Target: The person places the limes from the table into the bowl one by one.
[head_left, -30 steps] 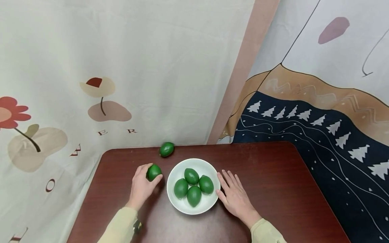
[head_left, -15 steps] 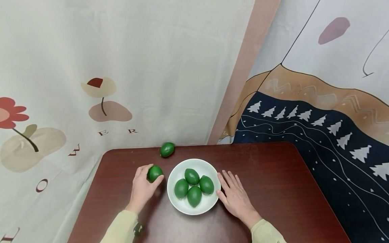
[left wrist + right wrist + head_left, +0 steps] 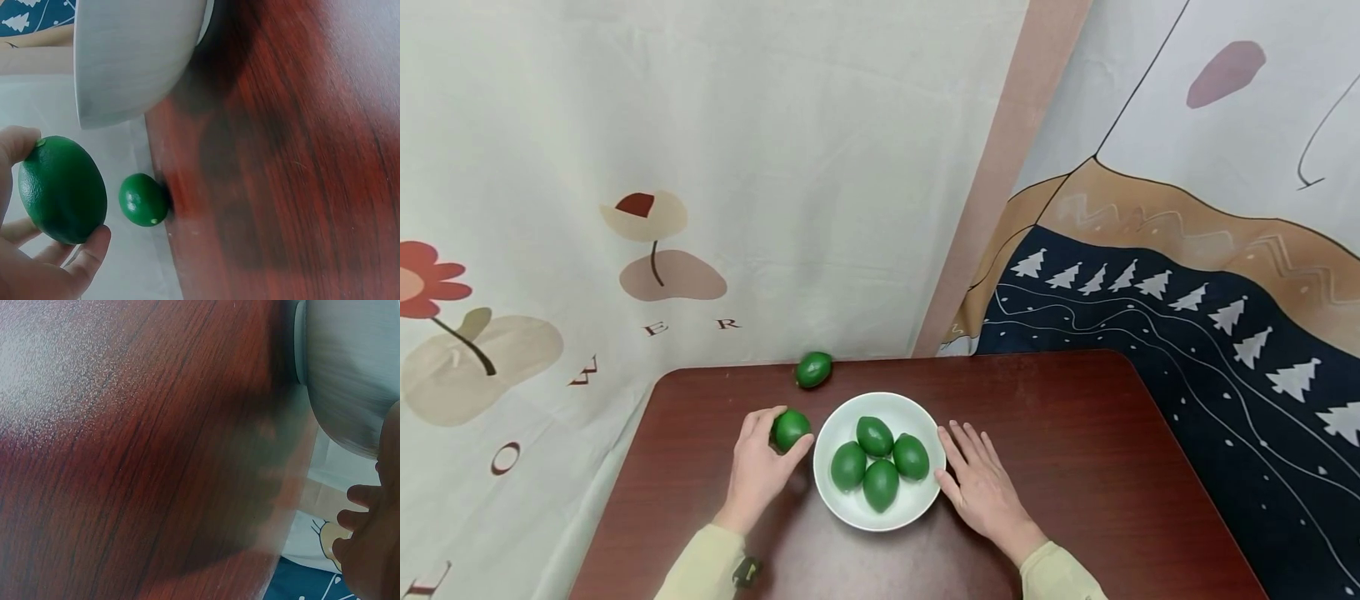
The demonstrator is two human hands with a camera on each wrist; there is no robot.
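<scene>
My left hand [image 3: 758,471] pinches a green lime [image 3: 792,429] between thumb and fingers, just left of the white bowl [image 3: 880,522]. In the left wrist view this lime [image 3: 62,190] is held up above the table, at about the height of the bowl's rim. Several limes [image 3: 880,485] lie together in the bowl. Another lime [image 3: 813,369] sits on the table near its far edge, behind the bowl. On the bowl's right side, my right hand [image 3: 985,492] touches the rim with its fingers stretched out, gripping nothing. The right wrist view shows only part of that hand [image 3: 375,544].
The brown wooden table [image 3: 1075,442] extends to both sides of the bowl. Right behind its far edge hangs a pale printed curtain [image 3: 820,208]. A dark blue cloth with white trees [image 3: 1150,333] hangs at the right.
My left hand has moved slightly to the right with the lime, closer to the bowl. The right hand, the bowl and the other limes stay where they were.
</scene>
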